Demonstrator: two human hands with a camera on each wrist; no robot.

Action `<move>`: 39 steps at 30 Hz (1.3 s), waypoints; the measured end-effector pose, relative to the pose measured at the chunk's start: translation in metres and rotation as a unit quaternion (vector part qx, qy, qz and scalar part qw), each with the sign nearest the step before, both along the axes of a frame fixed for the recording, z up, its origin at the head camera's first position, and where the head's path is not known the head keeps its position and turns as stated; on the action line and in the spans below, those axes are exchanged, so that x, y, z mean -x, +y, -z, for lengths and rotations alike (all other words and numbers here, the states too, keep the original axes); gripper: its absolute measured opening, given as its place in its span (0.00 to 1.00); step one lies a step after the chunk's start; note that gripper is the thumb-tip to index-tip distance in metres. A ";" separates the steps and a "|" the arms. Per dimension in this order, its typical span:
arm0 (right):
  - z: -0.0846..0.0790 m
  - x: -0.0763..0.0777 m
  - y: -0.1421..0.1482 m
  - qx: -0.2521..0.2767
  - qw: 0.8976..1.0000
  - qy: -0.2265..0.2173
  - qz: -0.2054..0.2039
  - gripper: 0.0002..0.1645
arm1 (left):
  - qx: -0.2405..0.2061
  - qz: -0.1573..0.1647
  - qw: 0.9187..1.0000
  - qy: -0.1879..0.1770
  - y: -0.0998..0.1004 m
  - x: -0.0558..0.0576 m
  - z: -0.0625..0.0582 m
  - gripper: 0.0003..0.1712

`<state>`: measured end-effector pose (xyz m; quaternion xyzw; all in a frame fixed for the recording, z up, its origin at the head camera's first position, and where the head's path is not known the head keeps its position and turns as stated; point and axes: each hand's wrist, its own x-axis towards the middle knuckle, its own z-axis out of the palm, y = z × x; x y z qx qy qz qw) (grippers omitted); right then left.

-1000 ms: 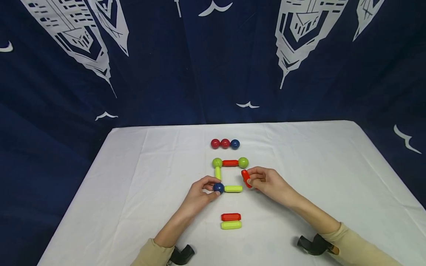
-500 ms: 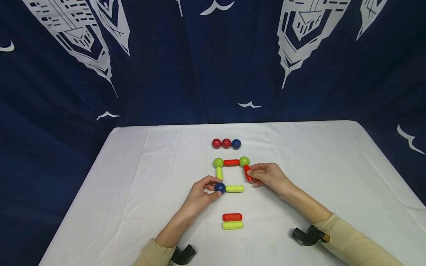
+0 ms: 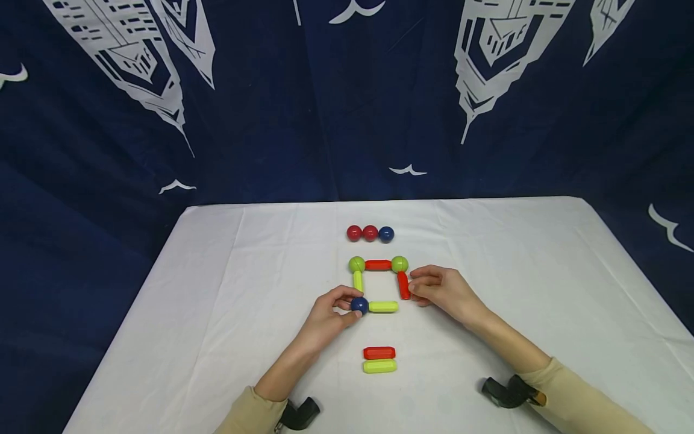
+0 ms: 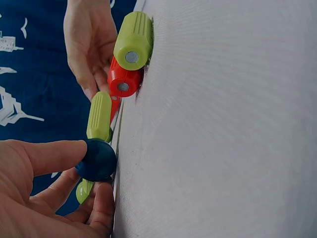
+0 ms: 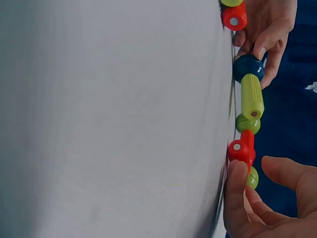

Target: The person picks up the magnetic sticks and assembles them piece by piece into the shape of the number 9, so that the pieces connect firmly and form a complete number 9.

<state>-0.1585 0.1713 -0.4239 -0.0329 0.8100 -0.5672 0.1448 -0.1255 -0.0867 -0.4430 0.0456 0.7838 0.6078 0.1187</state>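
My left hand (image 3: 332, 308) pinches a blue ball (image 3: 359, 305) between thumb and fingers. From this ball one lime magnetic rod (image 3: 383, 307) points right and another lime rod (image 3: 358, 281) runs back to a green ball (image 3: 356, 264). A red rod (image 3: 378, 265) links that ball to a second green ball (image 3: 399, 264). From there another red rod (image 3: 403, 286) extends toward the front, its near end apart from the right-pointing lime rod. Beside it is my right hand (image 3: 441, 291), fingertips right at its side; in the right wrist view, the thumb (image 5: 282, 171) stands off the rod.
Behind the frame, two red balls (image 3: 370, 233) and a blue ball (image 3: 386, 234) sit in a row. In front, a loose red rod (image 3: 379, 353) and a lime rod (image 3: 379, 366) lie side by side on the white tablecloth (image 3: 244, 289).
My right hand has brought the red rod to the right green ball, straightened it and loosened its grip. The left hand has kept holding the blue ball.
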 end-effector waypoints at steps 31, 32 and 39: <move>-0.004 -0.057 -0.039 -0.083 0.967 0.129 -0.203 0.12 | -0.007 -0.001 1.000 0.005 0.001 -0.002 -0.002 0.19; -0.006 -0.055 -0.040 -0.084 0.967 0.131 -0.199 0.12 | -0.006 -0.001 1.000 0.006 0.001 -0.002 -0.002 0.19; -0.015 -0.032 -0.044 -0.073 0.962 0.193 -0.178 0.15 | -0.005 0.002 1.000 0.009 0.001 -0.002 -0.004 0.18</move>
